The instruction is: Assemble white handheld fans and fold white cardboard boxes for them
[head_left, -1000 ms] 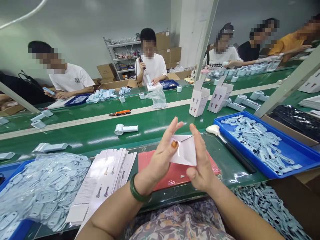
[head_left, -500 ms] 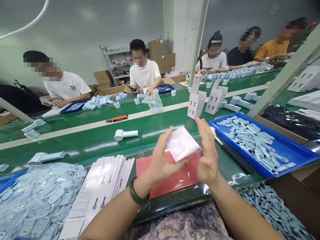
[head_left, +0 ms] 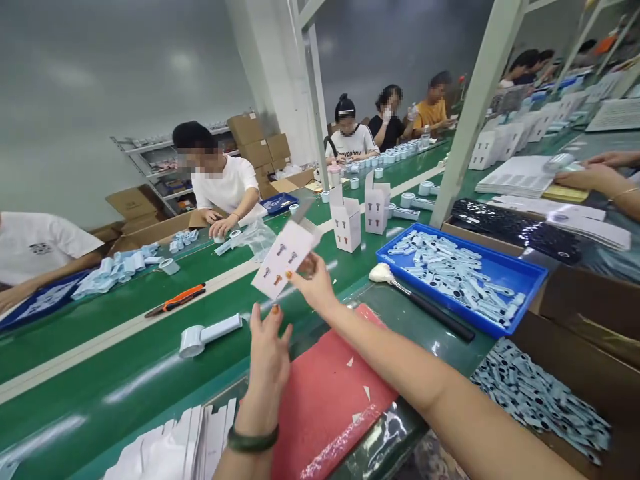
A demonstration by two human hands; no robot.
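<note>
A white printed carton (head_left: 285, 257) with small pictures of a handled item on its side is tilted in the air above the belt, its top flap up. My right hand (head_left: 317, 283) grips it by its lower right side, thumb on the printed face. Just below the carton, my left hand (head_left: 270, 350) holds nothing, its fingers apart, with a dark green bangle on the wrist. Under my arms lies a red sheet (head_left: 325, 387). Two similar cartons, one white carton (head_left: 346, 223) and another white carton (head_left: 376, 208), stand upright beyond my right hand.
A blue tray (head_left: 520, 310) of pale blue parts sits to the right, beside a black-handled brush (head_left: 430, 303). Flat cartons (head_left: 165, 447) are stacked at lower left. On the green belt lie a pale blue handled part (head_left: 210, 333) and orange-handled pliers (head_left: 175, 300). Co-workers sit opposite.
The white carton has moved from between both hands out over the belt, now in my right hand. My left hand has come off it, and the view has turned right.
</note>
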